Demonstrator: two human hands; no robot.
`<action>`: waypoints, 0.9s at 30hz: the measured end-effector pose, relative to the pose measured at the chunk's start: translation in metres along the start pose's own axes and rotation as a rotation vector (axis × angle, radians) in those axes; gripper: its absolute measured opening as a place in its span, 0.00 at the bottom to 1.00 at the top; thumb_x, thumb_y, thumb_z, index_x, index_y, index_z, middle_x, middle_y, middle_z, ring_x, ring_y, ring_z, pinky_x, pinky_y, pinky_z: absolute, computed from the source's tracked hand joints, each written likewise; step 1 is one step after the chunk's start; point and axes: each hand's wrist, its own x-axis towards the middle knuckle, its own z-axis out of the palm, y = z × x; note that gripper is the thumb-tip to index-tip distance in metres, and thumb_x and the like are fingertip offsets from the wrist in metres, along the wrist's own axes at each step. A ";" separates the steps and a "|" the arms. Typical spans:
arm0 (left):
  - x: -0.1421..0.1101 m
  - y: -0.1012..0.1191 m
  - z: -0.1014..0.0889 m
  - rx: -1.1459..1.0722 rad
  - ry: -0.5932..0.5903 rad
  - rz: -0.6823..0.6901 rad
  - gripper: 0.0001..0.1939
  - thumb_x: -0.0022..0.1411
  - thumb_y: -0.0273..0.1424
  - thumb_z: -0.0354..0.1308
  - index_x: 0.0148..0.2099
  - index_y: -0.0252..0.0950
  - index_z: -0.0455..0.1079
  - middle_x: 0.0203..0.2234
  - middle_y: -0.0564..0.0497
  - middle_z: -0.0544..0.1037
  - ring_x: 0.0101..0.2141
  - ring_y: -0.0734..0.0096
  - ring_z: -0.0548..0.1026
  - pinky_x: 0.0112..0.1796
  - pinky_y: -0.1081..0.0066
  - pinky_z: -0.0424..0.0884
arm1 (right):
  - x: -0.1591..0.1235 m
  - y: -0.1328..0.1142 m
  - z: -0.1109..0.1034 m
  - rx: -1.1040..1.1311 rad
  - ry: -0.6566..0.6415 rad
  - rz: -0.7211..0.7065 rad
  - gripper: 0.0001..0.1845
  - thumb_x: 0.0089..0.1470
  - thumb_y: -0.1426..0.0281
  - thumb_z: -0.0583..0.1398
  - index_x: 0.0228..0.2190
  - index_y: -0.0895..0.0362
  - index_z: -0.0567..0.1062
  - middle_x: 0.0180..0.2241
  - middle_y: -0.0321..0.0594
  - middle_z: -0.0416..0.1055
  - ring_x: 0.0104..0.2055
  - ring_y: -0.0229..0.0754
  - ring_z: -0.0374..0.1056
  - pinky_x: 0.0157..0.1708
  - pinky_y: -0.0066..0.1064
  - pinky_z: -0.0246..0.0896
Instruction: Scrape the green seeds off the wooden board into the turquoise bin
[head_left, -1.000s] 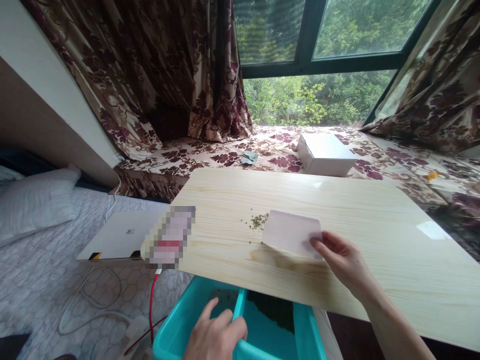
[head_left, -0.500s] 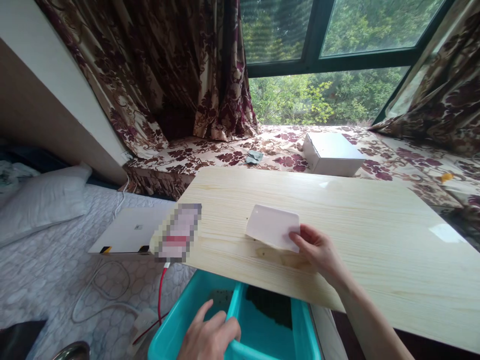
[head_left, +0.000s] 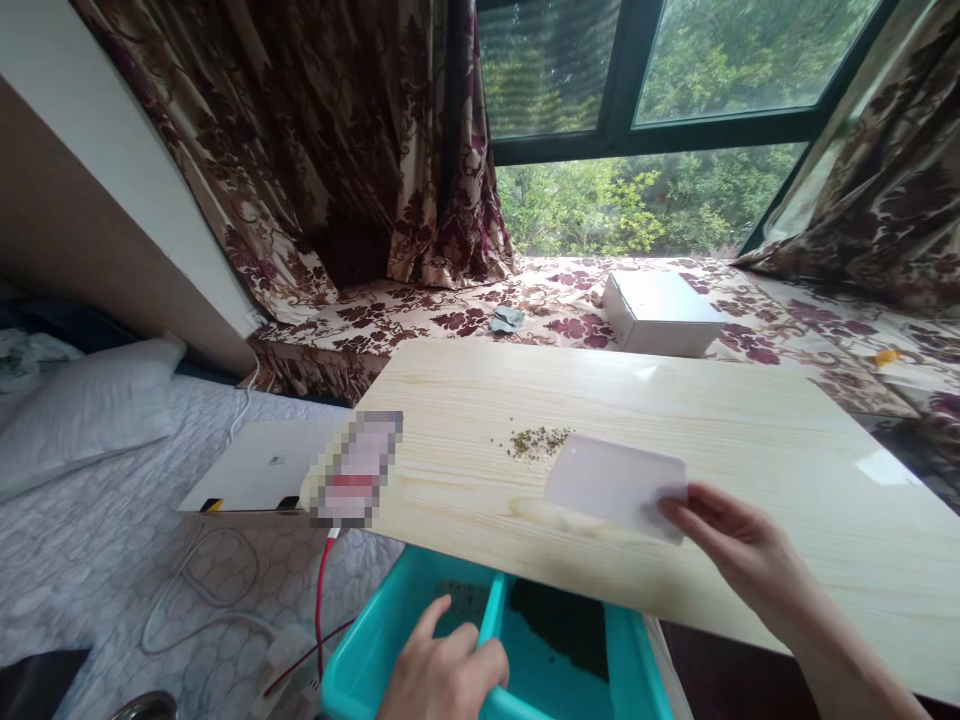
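My right hand (head_left: 720,525) pinches the right end of a thin white plastic scraper (head_left: 611,480) with a small hole near one corner. The scraper is tilted over the wooden tabletop (head_left: 465,400), just right of a small scatter of greenish-brown bits (head_left: 538,442). Below the table's near edge, my left hand (head_left: 450,665) grips the divider of a two-part teal bin (head_left: 360,640), its index finger stretched over the left compartment. Dark, fine material (head_left: 562,625) covers part of the right compartment's floor; the left one has a few specks.
A pixelated phone-like device (head_left: 360,468) with a red cable (head_left: 321,590) lies at the table's left edge. Beside it, a white box (head_left: 255,460) rests on the bed. Another white box (head_left: 664,310) and a grey-green cloth (head_left: 507,319) are on the window seat.
My right hand has moved the scraper to the right, uncovering the scattered bits. The bin and my left hand appear slightly farther right in view.
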 end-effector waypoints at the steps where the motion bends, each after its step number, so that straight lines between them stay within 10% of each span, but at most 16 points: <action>1: 0.004 0.003 0.001 -0.003 -0.007 0.021 0.06 0.53 0.26 0.49 0.30 0.43 0.63 0.21 0.59 0.68 0.21 0.72 0.70 0.51 0.55 0.66 | 0.002 0.002 -0.004 0.008 0.117 0.007 0.14 0.39 0.60 0.68 0.30 0.53 0.80 0.32 0.42 0.80 0.34 0.47 0.75 0.32 0.31 0.71; 7: 0.018 0.010 0.004 0.008 -0.056 0.072 0.13 0.50 0.20 0.46 0.32 0.43 0.66 0.21 0.58 0.69 0.22 0.72 0.70 0.51 0.55 0.65 | 0.016 0.007 -0.006 0.034 0.393 0.059 0.13 0.37 0.63 0.66 0.30 0.53 0.79 0.31 0.40 0.81 0.36 0.48 0.76 0.34 0.33 0.72; 27: 0.014 0.005 0.006 0.037 -0.072 0.074 0.09 0.52 0.24 0.47 0.31 0.43 0.65 0.21 0.57 0.68 0.21 0.71 0.69 0.50 0.54 0.66 | 0.033 0.011 0.010 0.067 0.278 0.077 0.16 0.39 0.61 0.67 0.31 0.55 0.79 0.33 0.42 0.80 0.35 0.47 0.76 0.29 0.32 0.71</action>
